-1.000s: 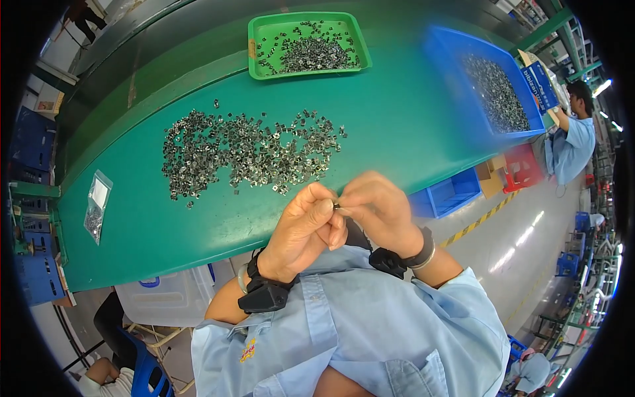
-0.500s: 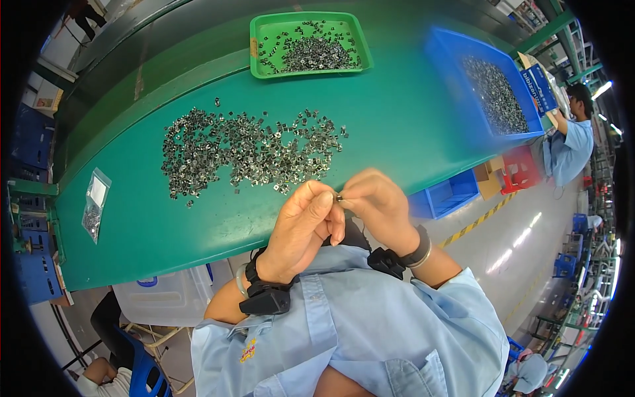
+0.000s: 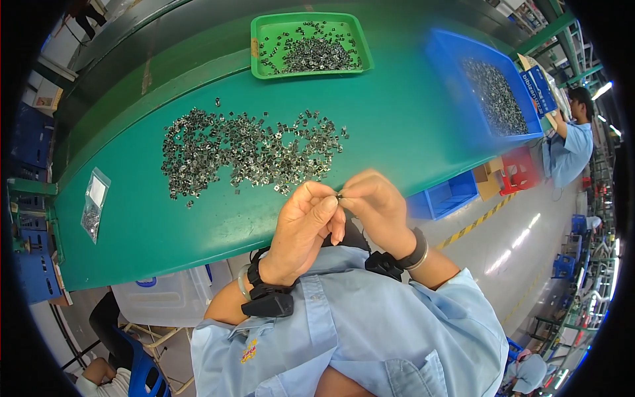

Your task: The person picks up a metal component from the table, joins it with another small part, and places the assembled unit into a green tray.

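My left hand (image 3: 305,228) and my right hand (image 3: 378,208) meet at the fingertips just past the near edge of the green table. Between them is a tiny dark metal part (image 3: 339,196), pinched by thumb and forefinger on both sides; its exact shape is too small to make out. Beyond my hands, a loose pile of small square metal parts (image 3: 251,147) spreads over the table top. Farther back, a green tray (image 3: 366,58) holds more of the same kind of pieces.
At the right stands a blue bin (image 3: 456,73) full of small metal parts. A clear plastic bag (image 3: 96,198) lies at the table's left end. Below the right edge are an open blue crate (image 3: 450,196) and a red stool (image 3: 519,170). A co-worker (image 3: 569,145) is far right.
Hardly anything differs. Both hands stay together around the small part, with only a slight shift of the fingers and left wrist.
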Demonstrator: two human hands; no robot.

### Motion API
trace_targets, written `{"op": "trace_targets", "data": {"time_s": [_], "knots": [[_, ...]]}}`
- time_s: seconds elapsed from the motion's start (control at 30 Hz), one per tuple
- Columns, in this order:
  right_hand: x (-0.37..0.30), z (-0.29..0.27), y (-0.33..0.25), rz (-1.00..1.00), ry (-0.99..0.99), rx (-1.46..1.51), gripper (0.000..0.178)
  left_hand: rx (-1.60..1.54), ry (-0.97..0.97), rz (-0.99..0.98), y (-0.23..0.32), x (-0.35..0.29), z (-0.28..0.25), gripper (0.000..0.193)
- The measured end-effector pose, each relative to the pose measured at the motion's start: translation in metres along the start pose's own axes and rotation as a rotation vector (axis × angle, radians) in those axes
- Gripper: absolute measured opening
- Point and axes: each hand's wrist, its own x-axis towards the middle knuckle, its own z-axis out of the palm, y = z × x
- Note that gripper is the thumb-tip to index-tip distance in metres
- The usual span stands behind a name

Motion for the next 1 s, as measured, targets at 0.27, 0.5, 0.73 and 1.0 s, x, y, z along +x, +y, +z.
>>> {"op": "trace_targets", "data": {"time_s": [0.27,0.5,0.73,1.0], "knots": [[-0.002,0.006,0.003,0.017,0.052,0.027,0.01,0.069,0.056,0.055,0.0,0.0,0.004,0.01],[0.0,0.006,0.005,0.026,0.075,0.006,0.01,0.082,0.066,0.05,0.0,0.004,0.002,0.012],[0.068,-0.025,0.007,0.101,-0.076,-0.22,0.009,0.013,0.058,-0.005,0.009,0.008,0.0,0.018],[0.173,-0.045,0.036,0.017,-0.114,-0.371,0.012,-0.088,-0.028,-0.045,0.011,0.011,-0.014,0.021]]}}
